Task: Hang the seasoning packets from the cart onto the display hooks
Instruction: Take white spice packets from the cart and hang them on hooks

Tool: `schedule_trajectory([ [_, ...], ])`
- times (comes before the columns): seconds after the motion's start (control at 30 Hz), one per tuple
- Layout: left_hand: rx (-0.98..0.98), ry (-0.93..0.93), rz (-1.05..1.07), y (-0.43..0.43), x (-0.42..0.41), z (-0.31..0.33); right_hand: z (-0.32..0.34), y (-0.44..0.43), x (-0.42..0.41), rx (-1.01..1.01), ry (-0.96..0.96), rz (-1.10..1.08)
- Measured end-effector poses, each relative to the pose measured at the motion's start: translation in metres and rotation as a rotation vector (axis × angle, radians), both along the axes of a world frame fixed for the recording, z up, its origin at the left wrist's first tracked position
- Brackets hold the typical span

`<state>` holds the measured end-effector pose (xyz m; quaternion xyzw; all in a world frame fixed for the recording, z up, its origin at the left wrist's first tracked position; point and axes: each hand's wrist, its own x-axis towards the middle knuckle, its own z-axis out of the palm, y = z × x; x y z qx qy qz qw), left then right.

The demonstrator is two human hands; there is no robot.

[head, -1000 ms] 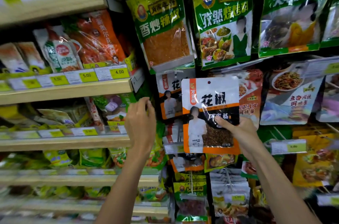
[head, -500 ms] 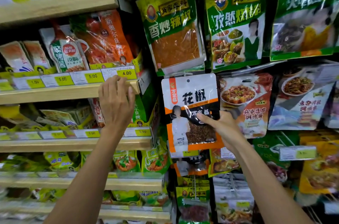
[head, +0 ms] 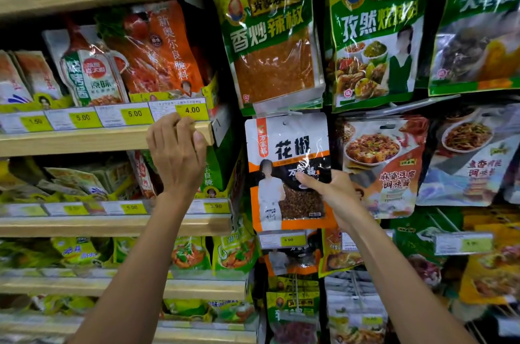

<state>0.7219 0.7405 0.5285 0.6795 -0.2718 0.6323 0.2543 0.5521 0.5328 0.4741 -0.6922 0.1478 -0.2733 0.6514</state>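
A white, orange and black seasoning packet [head: 284, 152] with a clear window of peppercorns is held up against the hook display. My right hand [head: 332, 193] pinches its right side, thumb on the front. The packet's top hole sits just under a clear price-tag holder [head: 287, 107] at the end of a display hook. My left hand [head: 176, 155] grips the front edge of a wooden shelf [head: 84, 141] to the left, fingers curled over the price strip. The cart is out of view.
Green seasoning packets [head: 270, 39] hang on hooks above. Red sauce packets [head: 380, 163] hang to the right, and more orange ones [head: 292, 256] below. Wooden shelves [head: 112, 225] with pouches and yellow price labels fill the left side.
My right hand has shifted the packet left and up, close under the hook's tag holder. My left hand rose from mid-air and took hold of the wooden shelf edge.
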Motion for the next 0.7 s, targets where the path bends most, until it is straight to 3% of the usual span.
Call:
schedule_trajectory([
  [0.3, 0.016, -0.015, -0.058, 0.004, 0.002, -0.004, -0.001, -0.011, 0.031, -0.093, -0.027, -0.072],
  [0.7, 0.133, 0.029, -0.049, 0.017, -0.007, -0.002, 0.001, -0.025, 0.072, -0.009, 0.010, -0.243],
])
